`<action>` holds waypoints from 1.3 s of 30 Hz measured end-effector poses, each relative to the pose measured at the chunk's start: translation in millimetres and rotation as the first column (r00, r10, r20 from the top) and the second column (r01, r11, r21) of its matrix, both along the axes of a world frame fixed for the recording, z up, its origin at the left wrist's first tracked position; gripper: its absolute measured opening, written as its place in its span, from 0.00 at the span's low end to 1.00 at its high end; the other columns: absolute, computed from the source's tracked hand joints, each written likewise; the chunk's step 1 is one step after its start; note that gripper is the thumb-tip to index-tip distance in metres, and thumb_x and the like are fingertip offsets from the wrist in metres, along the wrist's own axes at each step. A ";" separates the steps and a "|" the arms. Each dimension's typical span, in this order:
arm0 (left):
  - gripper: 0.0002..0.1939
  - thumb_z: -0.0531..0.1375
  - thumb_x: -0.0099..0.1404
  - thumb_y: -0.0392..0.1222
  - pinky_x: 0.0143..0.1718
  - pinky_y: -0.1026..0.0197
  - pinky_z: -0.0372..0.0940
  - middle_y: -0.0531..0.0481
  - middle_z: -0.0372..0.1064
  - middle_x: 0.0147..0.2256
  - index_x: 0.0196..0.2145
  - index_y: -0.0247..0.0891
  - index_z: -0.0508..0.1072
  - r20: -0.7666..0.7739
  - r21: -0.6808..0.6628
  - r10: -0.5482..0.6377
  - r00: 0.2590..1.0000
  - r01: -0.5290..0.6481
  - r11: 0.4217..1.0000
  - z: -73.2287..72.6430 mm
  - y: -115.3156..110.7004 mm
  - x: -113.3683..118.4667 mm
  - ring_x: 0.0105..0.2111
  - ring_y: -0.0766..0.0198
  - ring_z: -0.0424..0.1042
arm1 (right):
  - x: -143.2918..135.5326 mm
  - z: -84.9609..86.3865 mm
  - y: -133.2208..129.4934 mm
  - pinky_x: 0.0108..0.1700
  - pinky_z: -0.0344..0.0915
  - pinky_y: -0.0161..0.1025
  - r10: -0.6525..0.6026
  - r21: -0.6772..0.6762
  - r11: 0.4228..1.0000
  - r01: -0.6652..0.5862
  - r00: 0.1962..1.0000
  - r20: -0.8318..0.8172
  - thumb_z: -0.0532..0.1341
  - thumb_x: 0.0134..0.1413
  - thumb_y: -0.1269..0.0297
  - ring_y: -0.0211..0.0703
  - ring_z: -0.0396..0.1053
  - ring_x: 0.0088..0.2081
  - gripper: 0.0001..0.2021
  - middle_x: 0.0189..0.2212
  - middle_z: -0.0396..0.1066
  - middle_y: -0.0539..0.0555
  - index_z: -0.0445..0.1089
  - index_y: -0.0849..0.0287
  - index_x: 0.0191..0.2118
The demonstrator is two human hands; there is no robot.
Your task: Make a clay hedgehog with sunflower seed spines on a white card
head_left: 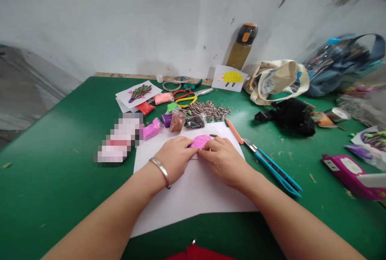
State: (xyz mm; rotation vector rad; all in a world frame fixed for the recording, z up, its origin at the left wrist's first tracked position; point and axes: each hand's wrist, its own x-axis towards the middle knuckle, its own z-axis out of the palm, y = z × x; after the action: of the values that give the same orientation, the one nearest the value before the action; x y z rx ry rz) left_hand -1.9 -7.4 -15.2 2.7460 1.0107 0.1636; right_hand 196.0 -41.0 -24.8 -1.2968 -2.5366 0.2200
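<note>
A flat oval of pink modelling clay (200,141) lies on white paper (193,195) in front of me. My left hand (173,155), with a silver bangle at its wrist, has its fingers closed at the clay's left edge. From the other side, my right hand (224,159) presses bent fingers and thumb against the clay's right and near edge. A bit of purple shows by the left fingertips. One dark seed sits beside the right fingers. Just beyond are bagged pink clay (152,129), brown clay (177,121), black clay (195,122) and a pile of striped sunflower seeds (208,111).
A blue utility knife (276,169), its blade out, and an orange stick (234,131) flank the paper's right side. Yellow-handled scissors (187,100), a hedgehog picture (229,78) and a bottle (243,46) stand farther back. Cloth bags (277,81) and a magenta device (346,171) are right.
</note>
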 end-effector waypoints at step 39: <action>0.16 0.54 0.64 0.35 0.43 0.55 0.62 0.46 0.66 0.41 0.49 0.42 0.68 -0.011 -0.039 -0.006 1.000 0.006 0.999 7.7 -6.5 1.0 0.41 0.57 0.65 | 26.2 -16.5 30.5 0.60 0.53 0.53 -0.259 0.149 0.944 0.294 0.941 -0.216 0.53 0.57 0.73 0.41 0.67 0.31 0.13 0.30 0.71 0.53 0.75 0.56 0.34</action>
State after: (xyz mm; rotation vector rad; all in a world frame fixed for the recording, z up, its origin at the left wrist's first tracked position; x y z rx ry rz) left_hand -0.9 -14.0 -7.5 2.7181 0.9978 0.1263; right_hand 222.2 -10.5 -41.3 -1.4629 -2.1283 0.0521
